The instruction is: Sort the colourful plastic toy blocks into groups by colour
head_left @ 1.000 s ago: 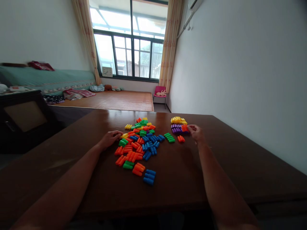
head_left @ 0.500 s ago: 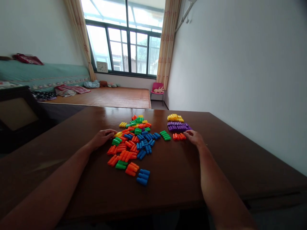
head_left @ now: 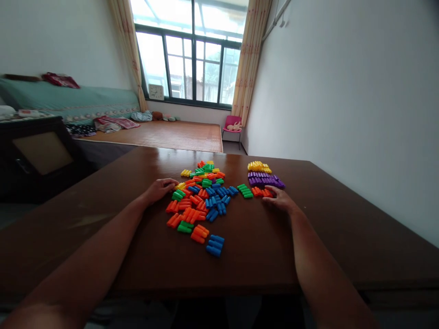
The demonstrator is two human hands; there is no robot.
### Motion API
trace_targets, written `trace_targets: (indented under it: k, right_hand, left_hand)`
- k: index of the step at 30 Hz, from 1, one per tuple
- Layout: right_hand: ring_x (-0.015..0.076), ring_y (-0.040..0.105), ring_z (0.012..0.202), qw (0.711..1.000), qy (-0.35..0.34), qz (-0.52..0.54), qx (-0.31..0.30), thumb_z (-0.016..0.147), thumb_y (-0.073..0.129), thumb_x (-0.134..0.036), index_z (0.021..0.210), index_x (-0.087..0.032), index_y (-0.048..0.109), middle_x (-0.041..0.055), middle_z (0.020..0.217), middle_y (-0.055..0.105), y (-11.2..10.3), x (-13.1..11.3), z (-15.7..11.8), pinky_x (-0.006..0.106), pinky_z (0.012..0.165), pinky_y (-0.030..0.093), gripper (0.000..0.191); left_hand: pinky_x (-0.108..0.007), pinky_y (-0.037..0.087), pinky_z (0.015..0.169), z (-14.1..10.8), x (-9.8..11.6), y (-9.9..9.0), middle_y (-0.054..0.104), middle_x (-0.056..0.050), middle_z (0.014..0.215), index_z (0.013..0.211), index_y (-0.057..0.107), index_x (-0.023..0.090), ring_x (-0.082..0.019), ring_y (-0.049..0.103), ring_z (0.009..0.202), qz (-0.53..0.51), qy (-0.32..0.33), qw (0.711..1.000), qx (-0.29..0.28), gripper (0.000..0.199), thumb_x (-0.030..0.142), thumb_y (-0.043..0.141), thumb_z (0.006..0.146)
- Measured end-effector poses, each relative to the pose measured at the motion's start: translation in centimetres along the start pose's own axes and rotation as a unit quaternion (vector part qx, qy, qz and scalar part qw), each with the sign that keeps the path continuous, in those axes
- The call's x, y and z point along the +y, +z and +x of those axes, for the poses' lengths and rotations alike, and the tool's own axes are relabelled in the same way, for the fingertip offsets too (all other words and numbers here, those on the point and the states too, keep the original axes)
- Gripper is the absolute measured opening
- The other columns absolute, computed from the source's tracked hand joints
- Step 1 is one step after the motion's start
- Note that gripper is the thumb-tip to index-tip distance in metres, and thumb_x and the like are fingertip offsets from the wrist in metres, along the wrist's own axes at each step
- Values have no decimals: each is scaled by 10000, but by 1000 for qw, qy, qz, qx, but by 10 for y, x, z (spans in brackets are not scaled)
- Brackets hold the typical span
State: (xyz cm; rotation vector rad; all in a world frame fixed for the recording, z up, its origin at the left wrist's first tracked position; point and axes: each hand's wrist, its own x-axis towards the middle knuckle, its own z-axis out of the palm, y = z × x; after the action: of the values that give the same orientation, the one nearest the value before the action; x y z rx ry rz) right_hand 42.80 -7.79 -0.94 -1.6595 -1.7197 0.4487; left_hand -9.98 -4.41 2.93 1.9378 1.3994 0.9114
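Note:
Near the left side of a loose heap of colourful plastic building blocks, my left hand (head_left: 163, 189) has its fingers together, the tips on a yellow block (head_left: 180, 186). A green block (head_left: 178, 195) lies just below it. On the right, my right hand (head_left: 280, 198) has thumb and fingers closed about the right end of a short row of orange blocks (head_left: 259, 192). A green block strip (head_left: 245, 191) lies against the row's left end. Behind it are purple blocks (head_left: 265, 179) and yellow blocks (head_left: 259, 167) lined up in rows.
Blue blocks (head_left: 218, 196) and orange blocks (head_left: 190, 214) spread across the middle of the brown table (head_left: 250, 256). One separate blue block (head_left: 215, 246) lies nearest the front edge. A white wall (head_left: 360, 114) runs along the right, and a low bed (head_left: 171, 135) stands beyond the table.
The view has shifted, moving everything rightward in the picture. My right hand has moved left over the table, and the orange row now sits closer to the green strip. My left hand stays at the yellow block.

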Motion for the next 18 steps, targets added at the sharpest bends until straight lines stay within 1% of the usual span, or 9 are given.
trace_targets:
  k: [2, 4, 6, 7, 9, 10, 13, 16, 18]
  right_hand:
    - [228, 635, 1024, 1000, 5, 9, -14, 663, 726, -373, 1207, -210, 632, 74, 1143, 677, -3, 5, 0, 385, 953, 471, 576]
    - [224, 653, 969, 1000, 15, 10, -8, 677, 706, -352, 1153, -203, 658, 70, 1069, 702, -6, 5, 0, 383, 925, 489, 501]
    - [220, 666, 916, 999, 26, 17, 27, 691, 690, -370, 1141, -195, 657, 75, 1034, 709, -6, -1, 1, 372, 873, 517, 484]
    - [220, 666, 913, 998, 24, 22, 51, 701, 681, -387, 1158, -193, 646, 81, 1050, 705, -6, -6, 1, 368, 859, 524, 498]
    - [222, 657, 954, 996, -8, 24, 83, 730, 657, -408, 1207, -198, 619, 85, 1119, 686, -3, -19, 3, 368, 880, 516, 523]
    - [226, 649, 983, 996, -32, 20, 83, 744, 646, -408, 1224, -202, 611, 84, 1147, 677, 0, -26, 3, 374, 905, 504, 524]
    - [238, 637, 1024, 996, -78, -9, 44, 762, 634, -375, 1218, -200, 625, 84, 1144, 682, 9, -40, 5, 388, 953, 473, 488]
    - [235, 648, 998, 997, -75, -23, 5, 756, 644, -352, 1206, -205, 637, 79, 1134, 689, 16, -43, 5, 383, 945, 476, 473]
    - [226, 654, 972, 998, -64, -23, 1, 750, 651, -352, 1205, -214, 636, 71, 1137, 687, 18, -39, 6, 378, 930, 483, 476]
  left_hand:
    - [-277, 500, 666, 1, -2, 1, 722, -57, 855, 970, 708, 140, -192, 629, 727, -12, 0, 1000, -2, 500, 547, 579, 710]
    - [-276, 497, 661, 1, -3, 2, 720, -58, 849, 962, 709, 139, -188, 625, 718, -20, -1, 1000, -1, 492, 541, 579, 709]
    - [-271, 491, 645, 2, -2, 2, 717, -53, 823, 948, 712, 142, -183, 617, 701, -21, -3, 1000, 1, 479, 534, 578, 709]
    - [-268, 487, 636, 1, -2, 2, 715, -50, 809, 944, 712, 143, -181, 613, 692, -21, -3, 1000, 0, 474, 531, 579, 708]
    - [-264, 482, 626, 1, -1, 2, 710, -47, 788, 942, 713, 143, -177, 607, 679, -19, -1, 1000, -3, 468, 527, 584, 707]
    - [-263, 482, 627, 1, -1, 2, 709, -46, 786, 944, 713, 143, -177, 605, 679, -18, 0, 1000, -3, 467, 525, 586, 706]
    - [-261, 486, 638, 1, -3, 2, 711, -49, 809, 956, 714, 144, -177, 610, 693, -19, 4, 1000, -3, 469, 523, 591, 709]
    - [-261, 495, 644, 2, -7, 2, 714, -47, 823, 962, 713, 151, -180, 620, 709, -32, 3, 999, -5, 471, 531, 596, 709]
    - [-263, 503, 654, 3, -10, 3, 715, -43, 809, 956, 713, 158, -183, 628, 717, -45, 0, 999, -6, 465, 535, 607, 704]
